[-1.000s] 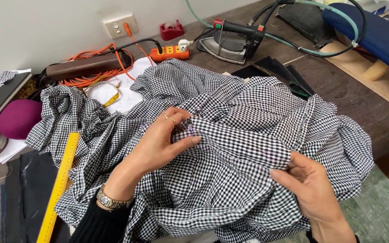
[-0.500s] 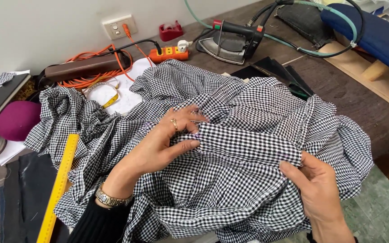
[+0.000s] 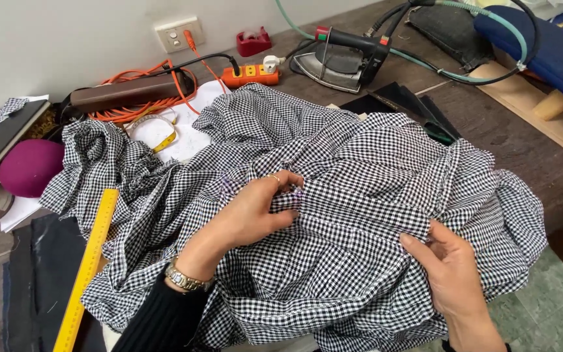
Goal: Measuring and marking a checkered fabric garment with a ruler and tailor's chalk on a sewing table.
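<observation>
- A black-and-white checked fabric [image 3: 360, 195] lies heaped across the worktable [image 3: 542, 169], under both hands.
- The left hand [image 3: 249, 212] rests on its middle, fingers curled, seemingly pinching a fold.
- The right hand [image 3: 447, 267] grips its lower right edge.
- The cloth is rumpled, with many gathered folds.

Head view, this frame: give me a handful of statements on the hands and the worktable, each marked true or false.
1. Both hands rest on the black-and-white checked fabric. True: the left hand and the right hand both touch it.
2. The yellow ruler lies to the right of the fabric. False: it lies at its left edge.
3. A clothes iron sits at the back of the table. True.
4. The left wrist is bare. False: it wears a metal wristwatch.
5. The right hand holds scissors. False: it only grips fabric.
</observation>
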